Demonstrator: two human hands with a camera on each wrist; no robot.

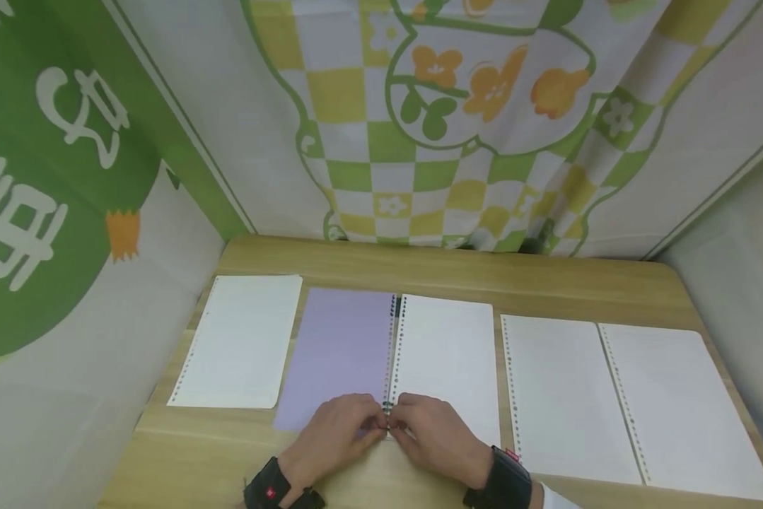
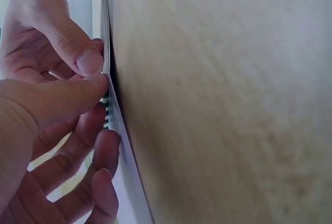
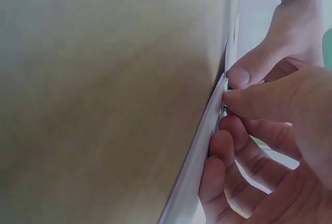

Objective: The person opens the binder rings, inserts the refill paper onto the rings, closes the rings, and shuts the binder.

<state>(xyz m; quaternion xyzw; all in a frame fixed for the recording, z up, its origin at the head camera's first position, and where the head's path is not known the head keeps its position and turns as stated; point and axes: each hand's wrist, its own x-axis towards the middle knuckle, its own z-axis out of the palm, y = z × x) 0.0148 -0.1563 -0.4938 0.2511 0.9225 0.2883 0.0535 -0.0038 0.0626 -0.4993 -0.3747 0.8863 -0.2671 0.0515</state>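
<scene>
A loose-leaf notebook lies spread on the table, with a purple cover (image 1: 343,343) on the left and a white punched page stack (image 1: 450,353) on the right. Dark binder rings (image 1: 394,309) run down the seam between them. At the near end of that seam, my left hand (image 1: 343,428) and right hand (image 1: 437,433) meet, each pinching the binding with thumb and curled fingers. The left wrist view shows green ring teeth (image 2: 106,112) beside the left thumb. Both thumbtips nearly touch in the right wrist view. The fingers partly hide the ring end.
A white punched stack (image 1: 237,339) lies left of the notebook. Two more punched stacks, one nearer (image 1: 568,396) and one at the far right (image 1: 683,403), lie side by side. A patterned curtain (image 1: 445,177) hangs behind the wooden table (image 1: 457,258).
</scene>
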